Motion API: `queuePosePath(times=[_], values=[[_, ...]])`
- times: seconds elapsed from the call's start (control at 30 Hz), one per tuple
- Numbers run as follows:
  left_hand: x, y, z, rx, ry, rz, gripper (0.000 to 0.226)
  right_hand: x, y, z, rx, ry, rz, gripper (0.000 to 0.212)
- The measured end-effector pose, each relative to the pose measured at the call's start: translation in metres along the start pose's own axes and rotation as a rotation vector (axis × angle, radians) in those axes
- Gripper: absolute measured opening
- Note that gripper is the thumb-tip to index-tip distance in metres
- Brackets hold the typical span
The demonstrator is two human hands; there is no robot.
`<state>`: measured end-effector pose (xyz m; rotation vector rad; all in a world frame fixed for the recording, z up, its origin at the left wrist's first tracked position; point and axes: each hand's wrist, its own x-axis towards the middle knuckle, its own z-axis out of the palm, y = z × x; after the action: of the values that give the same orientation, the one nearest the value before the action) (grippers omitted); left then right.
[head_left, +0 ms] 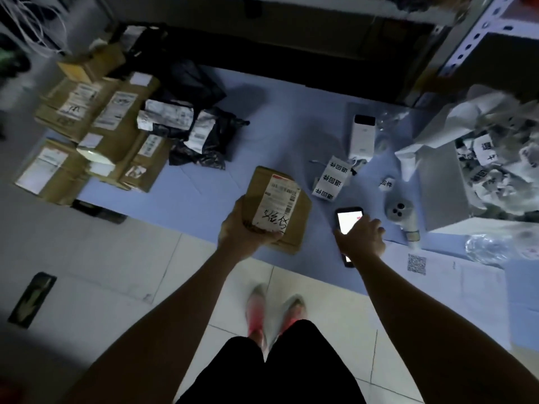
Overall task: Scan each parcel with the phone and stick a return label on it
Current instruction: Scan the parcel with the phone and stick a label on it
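**Parcel up for scan**

Parcel (277,211) held off the mat (204,179), over its near edge, shipping label up, likely so the barcode faces the lens. Gripped at near end by left hand (243,233), fingers curled round it. Just right: phone (348,221), screen lit, clasped in right hand (363,239), fingers wrapped round its middle; not over the parcel. Beyond: label strip (331,179) trailing from printer (363,138), handy for sticking. Far left: stacked boxes (96,126), black bags (204,135); done or waiting, cannot tell.
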<state>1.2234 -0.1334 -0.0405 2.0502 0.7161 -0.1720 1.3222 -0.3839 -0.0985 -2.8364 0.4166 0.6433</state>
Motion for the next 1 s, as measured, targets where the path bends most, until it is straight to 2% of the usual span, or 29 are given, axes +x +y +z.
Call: queuePosePath(times=[0.17,0.23,0.3,0.37,0.43,0.53,0.6,0.7,1.0], values=[[-0.004,-0.004,0.008,-0.016,0.07,0.018,0.099,0.005,0.007,0.002,0.108,0.024,0.019,0.086],[-0.003,-0.004,0.01,0.008,0.085,0.022,0.101,0.005,0.006,-0.006,0.261,0.042,0.059,0.087],[-0.003,-0.002,0.013,0.046,0.1,0.023,0.105,0.0,0.001,-0.02,0.459,0.097,0.066,0.078],[-0.002,0.003,0.016,0.093,0.103,0.029,0.111,-0.008,-0.007,-0.039,0.62,0.09,-0.008,0.07],[0.001,0.012,0.019,0.14,0.08,0.044,0.118,-0.018,-0.019,-0.063,0.676,-0.005,-0.143,0.066],[0.008,0.028,0.023,0.183,0.043,0.07,0.117,-0.034,-0.03,-0.098,0.465,-0.1,-0.384,0.058],[0.011,0.037,0.024,0.221,0.035,0.075,0.117,-0.047,-0.033,-0.114,0.265,-0.131,-0.463,0.058],[0.014,0.04,0.025,0.247,0.031,0.096,0.118,-0.062,-0.03,-0.126,0.098,-0.135,-0.462,0.054],[0.019,0.027,0.018,0.177,0.007,0.104,0.119,-0.087,-0.023,-0.135,0.093,-0.138,-0.386,0.037]])
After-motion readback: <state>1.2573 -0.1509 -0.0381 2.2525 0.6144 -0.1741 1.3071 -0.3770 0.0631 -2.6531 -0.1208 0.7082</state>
